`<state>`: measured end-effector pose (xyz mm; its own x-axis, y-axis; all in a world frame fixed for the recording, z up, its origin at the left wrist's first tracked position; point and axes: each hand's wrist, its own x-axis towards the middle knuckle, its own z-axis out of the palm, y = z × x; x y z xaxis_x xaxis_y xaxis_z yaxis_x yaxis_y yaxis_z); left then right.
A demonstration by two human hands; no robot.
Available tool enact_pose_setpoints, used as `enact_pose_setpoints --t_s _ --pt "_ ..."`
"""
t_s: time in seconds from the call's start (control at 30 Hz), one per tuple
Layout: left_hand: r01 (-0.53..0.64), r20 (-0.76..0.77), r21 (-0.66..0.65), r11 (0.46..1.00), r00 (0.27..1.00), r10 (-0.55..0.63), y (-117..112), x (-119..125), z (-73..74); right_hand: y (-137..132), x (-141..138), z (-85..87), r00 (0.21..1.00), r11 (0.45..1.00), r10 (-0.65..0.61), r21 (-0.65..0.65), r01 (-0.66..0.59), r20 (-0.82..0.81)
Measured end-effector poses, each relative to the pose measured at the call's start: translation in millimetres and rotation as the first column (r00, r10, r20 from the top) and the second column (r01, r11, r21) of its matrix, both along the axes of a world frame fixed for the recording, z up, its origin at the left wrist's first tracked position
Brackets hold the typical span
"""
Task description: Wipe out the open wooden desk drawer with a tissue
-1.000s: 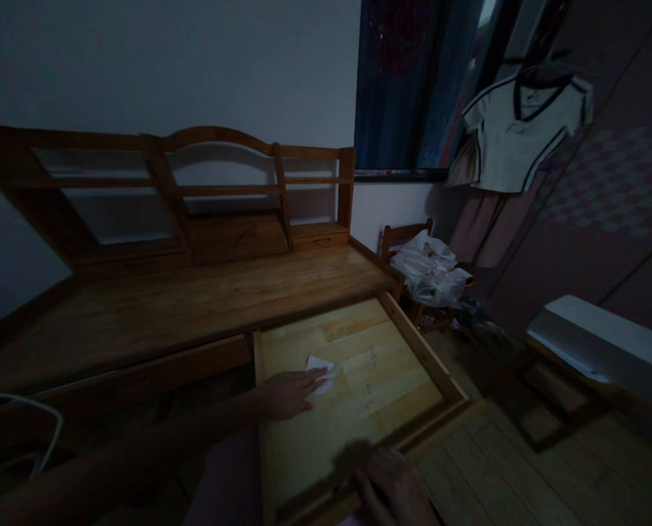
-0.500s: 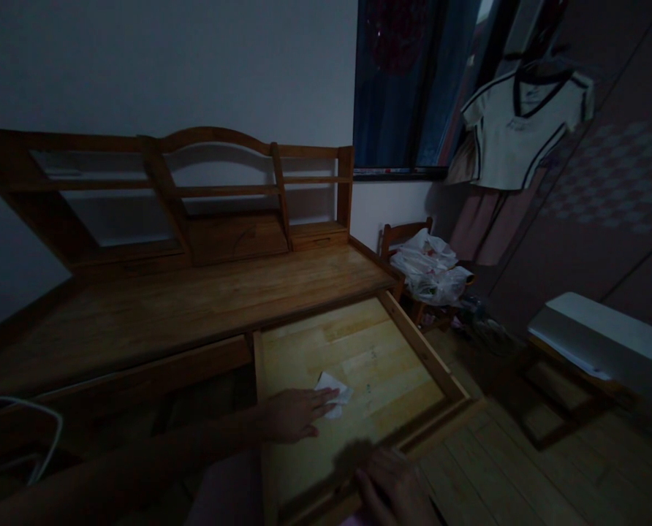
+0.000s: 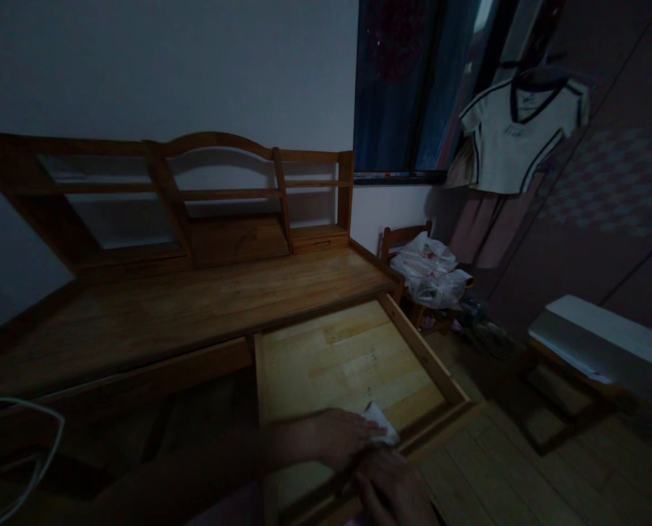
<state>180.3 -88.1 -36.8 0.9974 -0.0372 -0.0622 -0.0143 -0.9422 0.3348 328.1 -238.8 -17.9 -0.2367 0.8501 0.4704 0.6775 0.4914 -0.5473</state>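
Observation:
My left hand lies over the pulled-out drawer, its fingers pressing a folded white tissue against the wooden drawer bottom. The tissue is near the drawer's front right corner and partly under the fingers. My right hand is curled over the drawer's front edge, close to the left hand. Dim light hides the exact finger positions of both hands. A few dark marks show on the pale drawer bottom, which holds no other object that I can make out.
The wooden desk carries a shelf unit along the wall. A chair with plastic bags stands beyond the desk's right end. Farther right is a low stand with a white-topped object. A white cable hangs at the left.
My left hand has slid the tissue right and toward me, from the drawer's middle to near its front edge. My right hand has stayed on the front edge.

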Motion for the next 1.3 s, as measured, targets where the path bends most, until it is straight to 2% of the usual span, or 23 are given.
enact_pose_setpoints --t_s 0.2,0.27,0.33,0.47,0.57,0.7,0.83,1.03,1.17,1.3 --pt "-0.044 0.093 0.14 0.989 0.995 0.031 41 65 -20.9 8 2 -24.8 0.994 0.992 -0.032 0.121 0.019 0.102" --pt "-0.088 0.146 0.17 0.982 0.987 0.063 56 86 -24.3 9 2 -29.8 0.994 0.99 -0.033 0.137 0.018 0.107" --pt "-0.138 0.131 0.168 0.976 0.984 0.116 67 107 -23.3 11 2 -32.7 0.994 0.986 -0.043 0.165 0.026 0.102" --pt "-0.214 0.125 0.168 0.962 0.973 0.195 74 147 -18.2 14 2 -36.5 0.991 0.973 -0.075 0.226 0.049 0.107" --pt "-0.267 0.154 0.175 0.948 0.958 0.242 71 169 -23.3 14 1 -35.7 0.99 0.973 -0.097 0.217 0.073 0.099" --pt "-0.305 0.184 0.186 0.934 0.944 0.272 68 180 -37.4 10 -2 -23.3 0.991 0.988 -0.103 0.128 0.091 0.088" --pt "-0.265 0.213 0.209 0.941 0.952 0.221 65 180 -44.5 6 -2 -12.2 0.996 0.995 -0.071 0.074 0.067 0.052" --pt "-0.144 0.29 0.268 0.953 0.955 0.063 48 182 -50.8 3 -1 -12.0 0.997 0.997 -0.065 -0.035 0.066 0.03" --pt "-0.017 0.247 0.289 0.957 0.967 -0.057 36 186 -58.4 2 -1 -8.7 0.999 0.995 -0.034 -0.094 0.034 0.003" --pt "0.003 0.202 0.279 0.96 0.978 -0.061 33 188 -58.5 2 -1 -6.9 0.999 0.994 -0.036 -0.104 0.035 -0.012"
